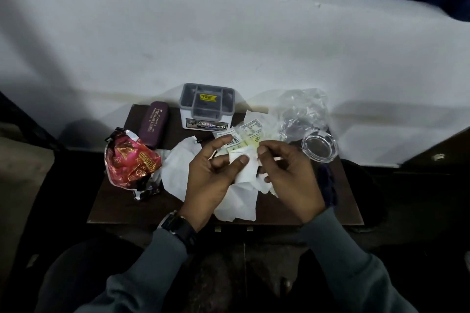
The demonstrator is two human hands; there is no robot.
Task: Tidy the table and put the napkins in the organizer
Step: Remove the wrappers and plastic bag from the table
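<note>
A crumpled white napkin [243, 178] hangs between my two hands above the small dark table [117, 208]. My left hand [211, 175] pinches its upper left part with thumb and fingers. My right hand [287, 175] grips its right side with curled fingers. Another white napkin [178, 168] lies flat on the table to the left. The grey and white organizer [207, 107] stands at the table's far edge, its compartments open on top. Small yellow-green sachets [250, 134] lie just beyond my fingers.
A red and pink snack wrapper [131, 160] lies at the table's left. A maroon spectacle case [153, 123] sits beside the organizer. A glass ashtray [320, 146] and crumpled clear plastic [302, 112] are at the right. White cloth [229, 33] spreads behind.
</note>
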